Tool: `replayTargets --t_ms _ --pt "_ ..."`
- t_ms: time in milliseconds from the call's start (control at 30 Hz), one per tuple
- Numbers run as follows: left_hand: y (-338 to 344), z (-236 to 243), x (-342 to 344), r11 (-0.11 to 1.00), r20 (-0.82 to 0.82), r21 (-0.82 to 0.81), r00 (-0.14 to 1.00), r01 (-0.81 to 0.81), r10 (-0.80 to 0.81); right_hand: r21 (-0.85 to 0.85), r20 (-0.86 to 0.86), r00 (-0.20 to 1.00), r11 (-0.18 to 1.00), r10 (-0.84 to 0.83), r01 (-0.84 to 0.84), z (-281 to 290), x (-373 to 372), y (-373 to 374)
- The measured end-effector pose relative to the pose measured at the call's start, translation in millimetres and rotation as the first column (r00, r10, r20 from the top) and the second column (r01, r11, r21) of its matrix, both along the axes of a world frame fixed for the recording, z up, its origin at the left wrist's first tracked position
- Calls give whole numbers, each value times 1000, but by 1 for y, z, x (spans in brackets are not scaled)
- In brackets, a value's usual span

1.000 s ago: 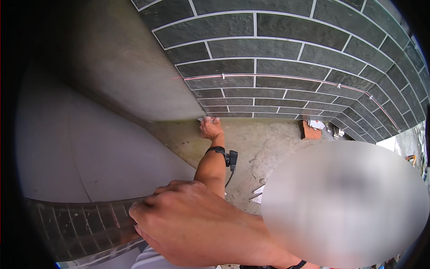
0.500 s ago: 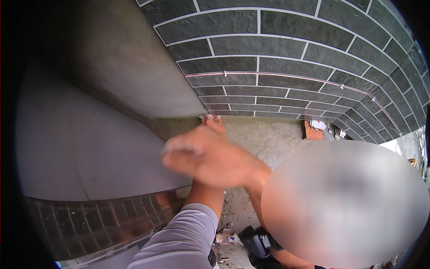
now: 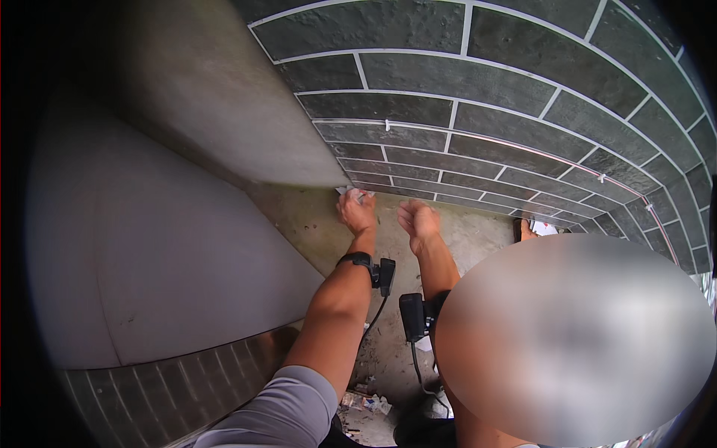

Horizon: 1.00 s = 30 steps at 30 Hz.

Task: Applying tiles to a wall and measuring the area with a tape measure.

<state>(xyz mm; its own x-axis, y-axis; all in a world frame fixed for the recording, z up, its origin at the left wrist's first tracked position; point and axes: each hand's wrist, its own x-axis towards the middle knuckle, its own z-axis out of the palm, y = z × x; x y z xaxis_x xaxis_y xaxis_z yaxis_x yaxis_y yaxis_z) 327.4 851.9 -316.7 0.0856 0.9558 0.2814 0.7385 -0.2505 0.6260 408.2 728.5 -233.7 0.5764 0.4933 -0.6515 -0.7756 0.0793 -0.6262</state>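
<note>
My left hand [image 3: 356,210] reaches low into the corner where the tiled wall meets the plain plastered wall. Its fingers are closed on a thin whitish scrap [image 3: 344,192], whose edges stick out past them; whether it is paper or something else I cannot make out. Just to the right, near the foot of the dark brick-patterned wall [image 3: 418,179], hangs my right hand [image 3: 420,221]. The fingers of that hand are loosely bent and apart, with nothing visible in them. Each forearm wears a black strap with a small black device [image 3: 385,277] and a cable.
A reddish brick [image 3: 523,230] with white scraps lies along the wall to the right. Large grey panel [image 3: 172,276] stands close on the left. A thin pinkish cable [image 3: 523,149] is clipped across the tiles. Litter [image 3: 366,403] is scattered on the concrete floor. A blurred oval hides the right side.
My right hand has swung away from in front of my left arm, forward and right toward the wall's foot. My left hand stays at the corner, now fully visible.
</note>
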Motion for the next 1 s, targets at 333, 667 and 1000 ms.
replayTargets --t_ms 333,667,1000 --pt "-10 10 4 1000 52 1 998 -17 17 187 -224 975 981 -15 58 -53 -7 59" --pt "-17 3 3 993 26 63 994 -103 102 151 -248 967 983 -65 105 -52 -7 72" --pt "-35 10 -21 978 -351 154 933 141 -79 150 -242 969 984 -52 91 -43 -8 68"
